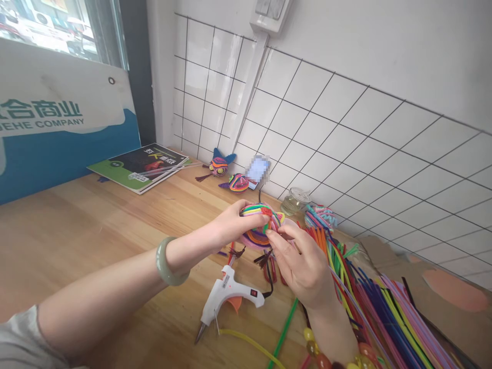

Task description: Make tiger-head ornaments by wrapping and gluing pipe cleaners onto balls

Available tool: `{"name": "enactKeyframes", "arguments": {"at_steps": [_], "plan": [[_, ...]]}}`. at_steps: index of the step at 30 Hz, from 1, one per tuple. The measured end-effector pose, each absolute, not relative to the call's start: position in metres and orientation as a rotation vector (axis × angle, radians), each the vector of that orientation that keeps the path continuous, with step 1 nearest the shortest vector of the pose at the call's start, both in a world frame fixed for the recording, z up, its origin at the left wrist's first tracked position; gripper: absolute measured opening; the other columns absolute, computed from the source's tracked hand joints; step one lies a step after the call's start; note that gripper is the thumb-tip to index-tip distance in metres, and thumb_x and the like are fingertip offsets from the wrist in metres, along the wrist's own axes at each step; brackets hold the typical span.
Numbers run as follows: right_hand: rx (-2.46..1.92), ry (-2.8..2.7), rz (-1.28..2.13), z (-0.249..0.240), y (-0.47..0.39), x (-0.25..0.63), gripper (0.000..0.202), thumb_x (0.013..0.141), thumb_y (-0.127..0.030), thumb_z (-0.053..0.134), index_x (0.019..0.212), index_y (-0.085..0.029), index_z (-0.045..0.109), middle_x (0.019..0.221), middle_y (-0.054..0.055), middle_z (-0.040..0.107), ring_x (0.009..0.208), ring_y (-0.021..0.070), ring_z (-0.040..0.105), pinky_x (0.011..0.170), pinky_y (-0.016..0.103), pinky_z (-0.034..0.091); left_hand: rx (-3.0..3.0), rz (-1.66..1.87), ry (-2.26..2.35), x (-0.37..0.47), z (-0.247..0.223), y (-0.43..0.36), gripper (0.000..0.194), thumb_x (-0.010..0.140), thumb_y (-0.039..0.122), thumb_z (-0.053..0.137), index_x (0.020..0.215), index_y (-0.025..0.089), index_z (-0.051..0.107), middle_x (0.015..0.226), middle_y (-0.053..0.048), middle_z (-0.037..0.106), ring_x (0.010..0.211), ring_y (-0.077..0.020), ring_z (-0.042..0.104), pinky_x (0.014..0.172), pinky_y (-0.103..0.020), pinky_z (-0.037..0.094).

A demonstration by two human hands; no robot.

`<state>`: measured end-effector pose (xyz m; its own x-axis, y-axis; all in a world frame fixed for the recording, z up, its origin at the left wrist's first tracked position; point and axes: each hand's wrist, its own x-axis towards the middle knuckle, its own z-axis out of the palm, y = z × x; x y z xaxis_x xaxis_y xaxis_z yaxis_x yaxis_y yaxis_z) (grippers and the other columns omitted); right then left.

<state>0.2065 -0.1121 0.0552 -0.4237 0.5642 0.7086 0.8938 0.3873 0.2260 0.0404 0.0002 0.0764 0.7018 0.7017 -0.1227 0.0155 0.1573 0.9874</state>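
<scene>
Above the table I hold a multicoloured pipe-cleaner craft piece (255, 238), with coloured strands laid in curved stripes and dark tassels hanging below. My left hand (234, 220) grips its left side, the thumb across the front. My right hand (303, 256) pinches its right edge, thumb and fingertips pressed at the strands. What exactly the right fingertips pinch is partly hidden. Just below lies a white hot glue gun (226, 289) with an orange trigger, its nozzle toward me. A yellow pipe cleaner (249, 341) and a green pipe cleaner (284, 330) lie nearby.
Bundles of coloured pipe cleaners (395, 312) spread at right beside cardboard (453, 307). Two finished-looking striped ornaments, one blue-eared (219, 165) and one fish-like (236, 183), sit by a phone (257, 171). A glass jar (294, 201) stands near the grid wall. A magazine (142, 166) lies at left.
</scene>
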Motion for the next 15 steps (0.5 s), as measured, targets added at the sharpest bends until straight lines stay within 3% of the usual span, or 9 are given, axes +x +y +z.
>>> {"name": "enactKeyframes", "arguments": {"at_steps": [15], "plan": [[-1.253,-2.093,-0.772,0.0522,-0.1098,0.2082,0.048,0.088,0.0,0.058,0.131,-0.02,0.057,0.11,0.014,0.061,0.104,0.0247,0.066,0.078,0.036,0.059,1.346,0.557,0.672,0.04,0.0762,0.0009,0.037,0.081,0.042,0.067,0.105,0.017,0.055,0.082,0.001,0.064,0.051,-0.0079,0.057,0.042,-0.017,0.044]]}}
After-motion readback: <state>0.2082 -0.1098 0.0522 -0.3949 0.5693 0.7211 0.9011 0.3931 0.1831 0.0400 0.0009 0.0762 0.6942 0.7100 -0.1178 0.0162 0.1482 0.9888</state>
